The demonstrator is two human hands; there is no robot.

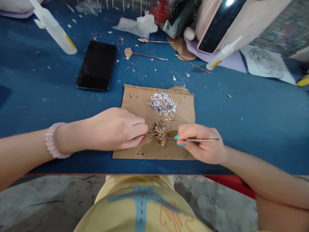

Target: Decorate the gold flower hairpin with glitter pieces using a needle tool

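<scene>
Over a piece of brown cardboard (130, 100), my left hand (120, 129) is closed around the thin stem of a gold hairpin with an ornate head (160, 131). My right hand (200, 143) pinches slim metal tweezers (193, 140), their tips pointing left at the ornate head. Whether the tips touch it or hold a flake, I cannot make out. A loose pile of shiny white, blue and pink flakes (163, 103) lies on the cardboard just beyond the hairpin.
A black phone (97, 66) lies left on the blue table (253, 119). White glue bottles stand or lean at left (56, 30) and right (224, 53). Further gold hairpins (149, 56) lie behind the cardboard. Another phone (220, 25) leans at back right.
</scene>
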